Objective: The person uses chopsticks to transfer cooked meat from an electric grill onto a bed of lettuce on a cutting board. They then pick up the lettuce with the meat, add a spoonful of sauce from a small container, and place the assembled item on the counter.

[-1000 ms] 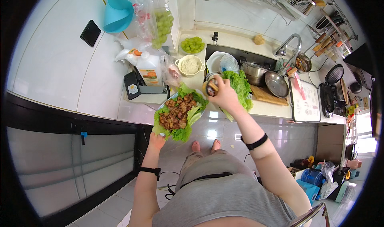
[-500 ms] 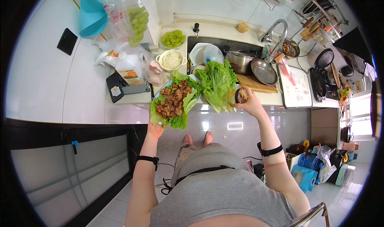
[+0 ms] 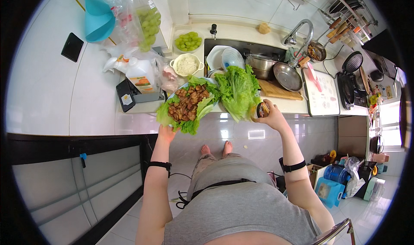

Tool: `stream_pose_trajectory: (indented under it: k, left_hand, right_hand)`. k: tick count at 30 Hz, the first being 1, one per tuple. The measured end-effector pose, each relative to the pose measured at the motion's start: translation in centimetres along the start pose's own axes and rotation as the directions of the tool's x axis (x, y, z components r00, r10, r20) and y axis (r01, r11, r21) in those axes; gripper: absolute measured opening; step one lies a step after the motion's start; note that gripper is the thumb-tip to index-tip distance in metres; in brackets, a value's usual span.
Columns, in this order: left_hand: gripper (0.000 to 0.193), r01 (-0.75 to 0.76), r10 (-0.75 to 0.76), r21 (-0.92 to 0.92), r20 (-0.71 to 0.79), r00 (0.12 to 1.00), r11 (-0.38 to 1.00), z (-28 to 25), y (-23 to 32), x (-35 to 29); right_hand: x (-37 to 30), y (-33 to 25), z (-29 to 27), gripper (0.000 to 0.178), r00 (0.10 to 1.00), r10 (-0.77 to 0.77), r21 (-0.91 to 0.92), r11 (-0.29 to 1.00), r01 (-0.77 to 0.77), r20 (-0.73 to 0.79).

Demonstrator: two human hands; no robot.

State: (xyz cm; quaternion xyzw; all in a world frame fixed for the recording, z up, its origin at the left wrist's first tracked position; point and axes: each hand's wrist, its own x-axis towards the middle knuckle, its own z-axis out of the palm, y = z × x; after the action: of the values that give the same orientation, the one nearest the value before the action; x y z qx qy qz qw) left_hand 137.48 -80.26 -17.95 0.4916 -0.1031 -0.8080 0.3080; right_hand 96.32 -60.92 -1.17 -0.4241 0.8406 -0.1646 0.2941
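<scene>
My left hand (image 3: 167, 133) grips the near left edge of a plate (image 3: 173, 97), its fingers hidden beneath the leaves. Green lettuce leaves line the plate, and browned pieces of meat (image 3: 188, 103) are heaped over them. In my right hand (image 3: 273, 116) is a small clear jar (image 3: 254, 111) with a dark printed lid (image 3: 261, 110), tipped on its side. A large bunch of lettuce (image 3: 236, 89) lies between my hands, its stem end hanging over the counter's front edge, close to the jar.
Behind the plate stand a two-handled bowl of white food (image 3: 186, 65) and a bowl of green grapes (image 3: 188, 41). The sink area holds a steel pot (image 3: 261, 65) and a pan (image 3: 287, 77) beside a wooden board (image 3: 280, 91). A white jug (image 3: 140, 72) stands at left.
My left hand and the plate have shifted slightly away from me. The jar in my right hand has come a little lower and its lid has turned.
</scene>
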Motion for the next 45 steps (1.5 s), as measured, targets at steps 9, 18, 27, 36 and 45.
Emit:
stream_pose_trajectory:
  k: [9, 18, 27, 36, 45]
  left_hand:
    - [0.045, -0.094, 0.107, -0.107, 0.116, 0.988, 0.99, -1.1, 0.2, 1.9]
    - [0.041, 0.034, -0.061, -0.219, -0.119, 0.991, 0.975, -1.9, -1.4, 1.0]
    - [0.019, 0.266, -0.256, 0.209, -0.077, 0.964, 0.941, -4.2, -4.3, -2.5]
    - [0.029, 0.24, -0.283, 0.603, -0.026, 0.959, 0.761, 2.5, -7.0, -6.1]
    - [0.03, 0.14, -0.284, 0.726, 0.08, 0.955, 0.673, 11.8, -9.0, -7.1]
  right_hand:
    - [0.2, 1.0, 0.3, 0.099, 0.999, 0.036, 0.01, 0.999, -0.036, 0.001]
    - [-0.1, 4.7, -0.8, 0.1, 0.988, 0.114, -0.012, 0.993, -0.116, -0.103]
    - [3.0, 8.7, 1.0, 0.095, 0.97, 0.12, -0.159, 0.975, -0.155, -0.212]
    - [6.1, 10.0, 3.8, 0.103, 0.974, 0.087, -0.109, 0.988, -0.112, -0.208]
    - [6.0, 11.1, 3.1, 0.112, 0.987, 0.017, -0.218, 0.975, -0.052, -0.162]
